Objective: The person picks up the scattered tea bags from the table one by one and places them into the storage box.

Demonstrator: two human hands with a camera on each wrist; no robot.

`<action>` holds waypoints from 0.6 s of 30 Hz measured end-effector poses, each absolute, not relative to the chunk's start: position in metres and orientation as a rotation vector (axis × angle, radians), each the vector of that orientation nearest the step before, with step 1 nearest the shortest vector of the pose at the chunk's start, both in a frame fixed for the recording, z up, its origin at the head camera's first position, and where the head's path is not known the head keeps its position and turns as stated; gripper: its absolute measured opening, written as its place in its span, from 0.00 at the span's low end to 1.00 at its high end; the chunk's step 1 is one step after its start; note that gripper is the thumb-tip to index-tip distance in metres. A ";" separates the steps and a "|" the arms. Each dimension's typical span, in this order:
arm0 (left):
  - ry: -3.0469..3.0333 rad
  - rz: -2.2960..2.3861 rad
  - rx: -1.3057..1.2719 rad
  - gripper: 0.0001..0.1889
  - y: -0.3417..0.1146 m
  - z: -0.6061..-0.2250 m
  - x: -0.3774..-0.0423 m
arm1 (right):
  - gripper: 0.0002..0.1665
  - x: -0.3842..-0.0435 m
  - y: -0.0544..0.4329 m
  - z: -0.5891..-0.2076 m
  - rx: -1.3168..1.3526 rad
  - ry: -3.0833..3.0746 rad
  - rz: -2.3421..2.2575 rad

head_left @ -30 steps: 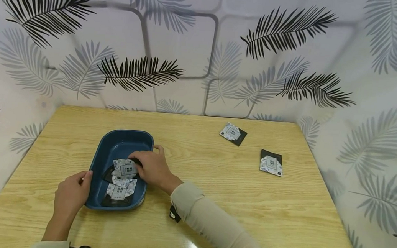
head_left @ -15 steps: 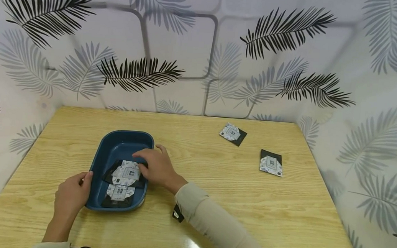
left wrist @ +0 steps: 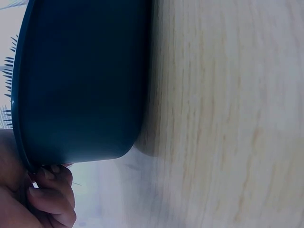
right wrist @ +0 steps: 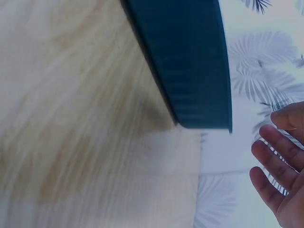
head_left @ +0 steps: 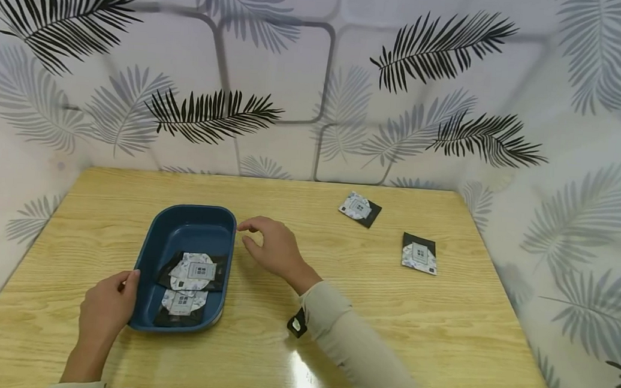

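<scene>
A dark blue plastic basin (head_left: 144, 248) stands on the left part of the table in the head view. My left hand (head_left: 105, 304) pinches its left rim; the left wrist view shows the fingers (left wrist: 54, 194) curled at the rim. Inside lie black sachets with white floral labels, an upper sachet (head_left: 197, 272) overlapping a lower sachet (head_left: 181, 305). Just outside the basin's right rim, my right hand (head_left: 277, 246) is held with fingers loosely bent and nothing in them. In the right wrist view its fingers (right wrist: 278, 164) are spread apart from the basin wall.
Two more sachets lie to the right on the wooden table (head_left: 387, 331): one sachet (head_left: 360, 209) near the back edge, another sachet (head_left: 419, 253) closer and farther right. A leaf-patterned backdrop (head_left: 296, 85) rises behind the table and along its sides.
My right hand has let go of the upper sachet, leaving it flat in the basin, and has moved right, out past the rim. The left hand keeps its hold.
</scene>
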State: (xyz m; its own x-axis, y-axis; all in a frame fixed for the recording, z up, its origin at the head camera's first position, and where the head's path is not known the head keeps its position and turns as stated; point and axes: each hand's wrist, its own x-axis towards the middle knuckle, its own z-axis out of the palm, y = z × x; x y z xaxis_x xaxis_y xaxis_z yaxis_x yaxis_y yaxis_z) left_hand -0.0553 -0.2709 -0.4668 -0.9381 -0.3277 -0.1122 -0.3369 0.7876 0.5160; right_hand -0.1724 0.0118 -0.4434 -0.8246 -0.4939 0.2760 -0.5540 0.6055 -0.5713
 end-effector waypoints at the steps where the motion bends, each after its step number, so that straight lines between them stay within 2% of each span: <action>1: 2.956 0.858 -0.545 0.25 -0.271 -0.467 -0.055 | 0.14 -0.173 0.015 -0.442 0.883 -2.727 1.025; 18: 2.960 0.855 -0.536 0.25 -0.273 -0.466 -0.056 | 0.11 -0.184 0.051 -0.447 0.746 -2.694 1.029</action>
State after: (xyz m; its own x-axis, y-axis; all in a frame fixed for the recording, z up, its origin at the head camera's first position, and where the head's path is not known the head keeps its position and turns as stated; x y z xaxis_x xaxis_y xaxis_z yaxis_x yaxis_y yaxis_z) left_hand -0.0555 -0.2733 -0.4663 -0.9412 -0.3203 -0.1073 -0.3282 0.7918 0.5151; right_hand -0.1837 0.0513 -0.4470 -0.8622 -0.3938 0.3187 -0.5060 0.6383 -0.5801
